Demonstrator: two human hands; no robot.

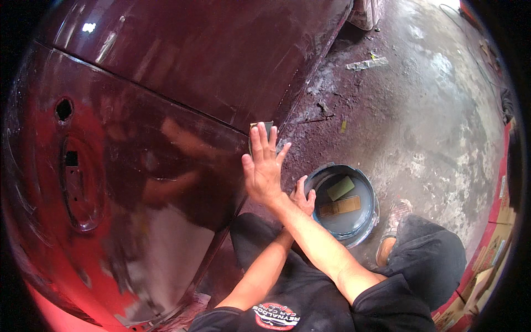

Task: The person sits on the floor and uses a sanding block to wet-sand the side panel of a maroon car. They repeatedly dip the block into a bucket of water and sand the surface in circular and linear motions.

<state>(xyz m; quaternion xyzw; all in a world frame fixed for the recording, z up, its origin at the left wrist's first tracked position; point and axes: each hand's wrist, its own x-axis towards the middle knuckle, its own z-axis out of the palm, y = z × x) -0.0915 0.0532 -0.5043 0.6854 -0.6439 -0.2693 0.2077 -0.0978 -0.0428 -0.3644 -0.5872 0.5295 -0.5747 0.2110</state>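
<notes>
My right hand lies with its fingers stretched over a piece of dark sandpaper, pressing it against the lower edge of a dark red car door. The sandpaper shows just past the fingertips; the rest is hidden under the hand. My right forearm crosses over my left one. Beside the left rim of a round bucket is my left hand, its visible fingers apart and nothing seen in them. Cloudy water fills the bucket's bottom. A green rectangular piece and a tan-brown piece sit in it.
Another dark red panel meets the door along a seam. A door-handle recess is at the left. The stained concrete floor carries a crumpled strip and debris. Cardboard boxes line the right edge. My foot is close to the bucket.
</notes>
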